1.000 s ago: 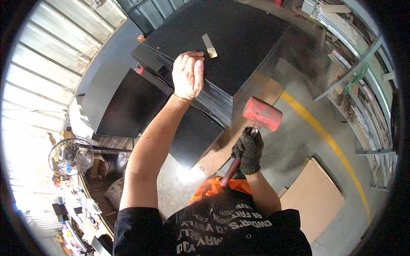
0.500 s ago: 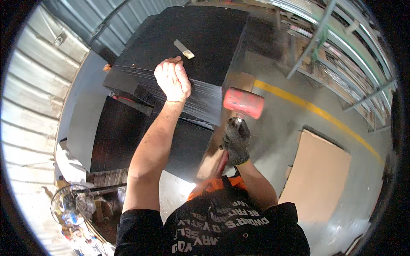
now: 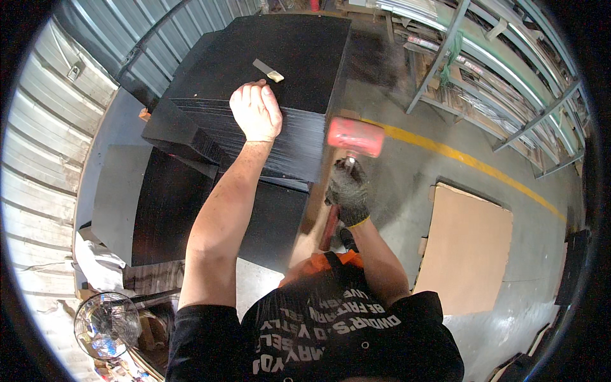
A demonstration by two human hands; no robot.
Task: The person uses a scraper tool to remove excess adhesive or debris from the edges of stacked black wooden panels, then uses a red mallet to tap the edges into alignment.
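My left hand (image 3: 256,111) is bare and rests, fingers curled, on the near top edge of a tall stack of black sheets (image 3: 280,57). My right hand (image 3: 347,192) wears a dark glove and grips the handle of a red-headed mallet (image 3: 355,136). The mallet head is blurred and sits beside the stack's right corner. A small tan scraper-like tool (image 3: 267,70) lies on top of the stack, just beyond my left hand.
More black sheets (image 3: 167,204) lie low at the left. A flat cardboard sheet (image 3: 468,248) rests on the concrete floor at right, beyond a yellow floor line (image 3: 458,159). Metal racking (image 3: 509,83) stands at upper right, corrugated wall at left, a fan (image 3: 107,323) at lower left.
The view has shifted so the stack sits higher and more central. The mallet head has moved up beside the stack's right corner. My left hand stays on the stack's edge.
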